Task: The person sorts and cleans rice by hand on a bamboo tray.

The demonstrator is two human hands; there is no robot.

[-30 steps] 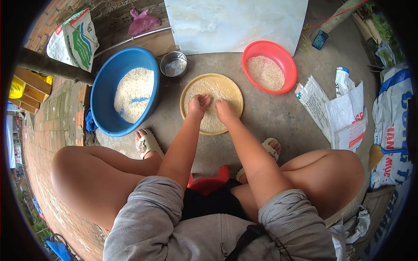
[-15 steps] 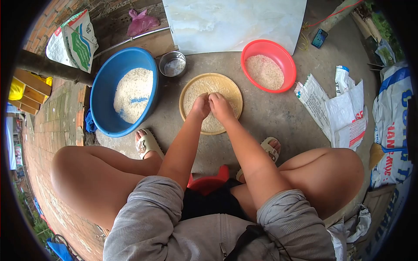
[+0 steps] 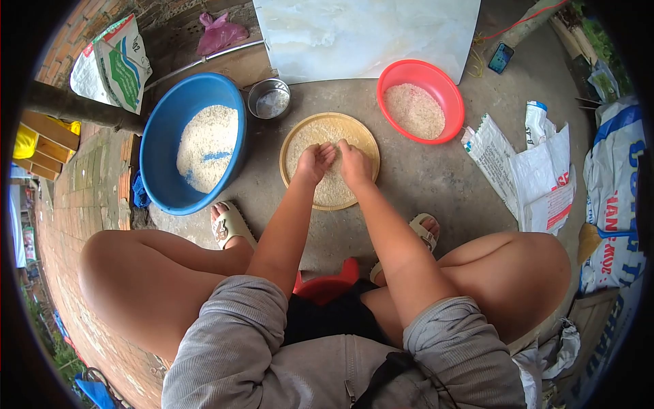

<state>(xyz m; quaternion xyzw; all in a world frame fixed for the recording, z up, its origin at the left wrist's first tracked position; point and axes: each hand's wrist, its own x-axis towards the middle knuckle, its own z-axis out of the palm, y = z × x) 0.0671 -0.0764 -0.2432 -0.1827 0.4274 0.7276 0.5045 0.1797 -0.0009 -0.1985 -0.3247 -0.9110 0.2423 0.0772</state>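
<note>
A round yellow tray (image 3: pixel 373 154) spread with rice grains (image 3: pixel 332 191) lies on the ground in front of me. Over it, my left hand (image 3: pixel 316 162) is turned palm up, its fingers stretched out and slightly cupped. Whether a few grains lie in that palm is too small to see. Just to its right, my right hand (image 3: pixel 355 165) is closed with the fingers curled in and the back of the hand up; anything inside is hidden. The two hands are close together with a small gap between them.
A large blue basin (image 3: pixel 151 146) of rice stands at left, beside a small metal bowl (image 3: pixel 270 99). A red basin (image 3: pixel 454 109) of rice is at back right. Flattened sacks (image 3: pixel 541 180) and a phone (image 3: pixel 501 58) lie on the right. A pale panel (image 3: pixel 368 41) stands behind.
My hands have come apart slightly. The left has turned its palm further up and its fingers have straightened, while the right has shifted a little to the right.
</note>
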